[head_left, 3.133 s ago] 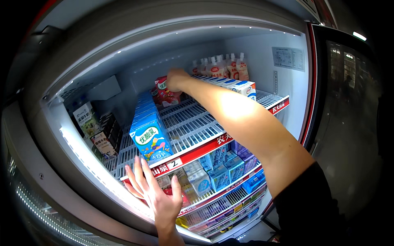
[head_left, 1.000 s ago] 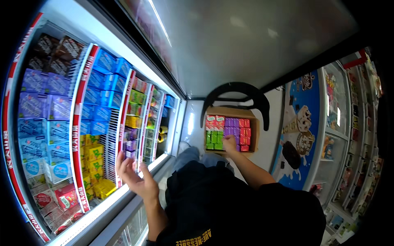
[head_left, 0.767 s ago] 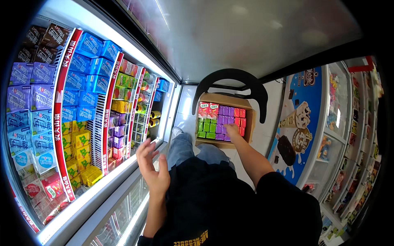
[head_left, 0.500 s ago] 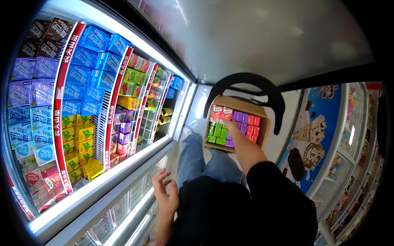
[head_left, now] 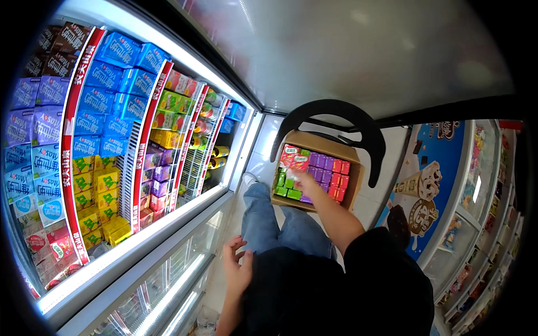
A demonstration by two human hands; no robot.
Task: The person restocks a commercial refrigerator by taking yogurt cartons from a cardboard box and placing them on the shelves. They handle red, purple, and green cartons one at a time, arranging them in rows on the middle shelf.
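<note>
My right hand (head_left: 301, 179) reaches into an open cardboard box (head_left: 352, 155) of small drink cartons. Its fingers, partly blurred, are closed at the lower end of a red-and-white carton pack (head_left: 295, 158), which sits tilted over the green cartons (head_left: 287, 185). Beside it in the box are purple cartons (head_left: 321, 161) and red cartons (head_left: 339, 180). Held low by the cooler's edge, my left hand (head_left: 237, 263) is empty, its fingers loosely curled and apart from the thumb.
A lit cooler at my left holds blue cartons (head_left: 104, 76), yellow cartons (head_left: 106, 193) and others between red-edged dividers (head_left: 74, 140). The box rests on a black-backed chair (head_left: 336, 106). An ice-cream freezer (head_left: 431, 185) stands at right; an open door (head_left: 358, 56) spans the far side.
The red-and-white pack has shifted and tilted within the box under my right hand, baring some green behind it. My view has turned slightly; the left hand stays low and empty.
</note>
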